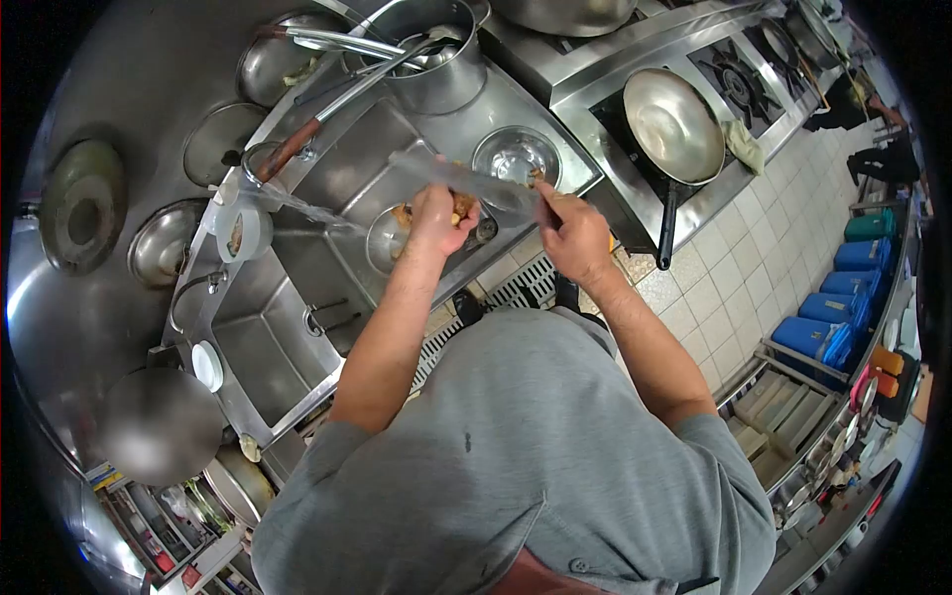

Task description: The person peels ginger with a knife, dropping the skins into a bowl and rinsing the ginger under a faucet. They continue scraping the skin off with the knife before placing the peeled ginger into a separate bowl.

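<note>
A clear plastic bag [486, 186] stretches between my two hands over the sink's front edge. My left hand [439, 220] is closed around brown food pieces [462, 205], whose exact kind I cannot make out. Below and left of that hand, a round metal bowl [382, 241] sits in the sink, with some brown food near its rim. Fingers closed, my right hand [575, 236] grips the other end of the bag. A small brown bit shows by its fingertips. Just beyond lies a shiny metal bowl [517, 157] on the steel counter.
Water runs into the double sink [337, 178] from the left. A tall pot [436, 74] holding long-handled utensils stands behind. To the right, a wok [674, 124] rests on the stove, its black handle jutting toward the aisle. Several lids hang on the left wall.
</note>
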A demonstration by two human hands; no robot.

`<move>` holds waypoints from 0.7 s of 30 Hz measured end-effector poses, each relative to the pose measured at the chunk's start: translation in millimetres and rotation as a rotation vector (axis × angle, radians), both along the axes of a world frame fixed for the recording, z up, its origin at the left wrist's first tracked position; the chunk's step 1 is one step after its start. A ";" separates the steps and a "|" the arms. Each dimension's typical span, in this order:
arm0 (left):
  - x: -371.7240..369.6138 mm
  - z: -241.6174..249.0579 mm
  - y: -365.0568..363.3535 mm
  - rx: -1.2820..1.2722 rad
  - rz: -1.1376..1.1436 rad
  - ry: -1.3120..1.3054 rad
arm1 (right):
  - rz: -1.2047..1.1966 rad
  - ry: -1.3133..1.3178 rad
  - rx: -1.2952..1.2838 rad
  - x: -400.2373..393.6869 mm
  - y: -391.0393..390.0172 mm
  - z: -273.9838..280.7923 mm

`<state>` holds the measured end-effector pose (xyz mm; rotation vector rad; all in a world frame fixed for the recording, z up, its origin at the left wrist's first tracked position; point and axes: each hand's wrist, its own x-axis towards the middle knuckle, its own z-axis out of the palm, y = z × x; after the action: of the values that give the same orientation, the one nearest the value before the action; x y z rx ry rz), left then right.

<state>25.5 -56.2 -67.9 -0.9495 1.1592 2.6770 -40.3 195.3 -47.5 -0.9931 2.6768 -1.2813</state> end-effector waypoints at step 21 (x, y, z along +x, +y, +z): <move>-12.2 8.0 32.2 0.224 0.022 -0.018 | -0.078 -0.145 0.510 -52.6 27.8 -44.7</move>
<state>13.3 -24.0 -59.9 -0.9511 0.8266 2.7351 -92.9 223.1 -92.2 -0.7036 2.7286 -0.5869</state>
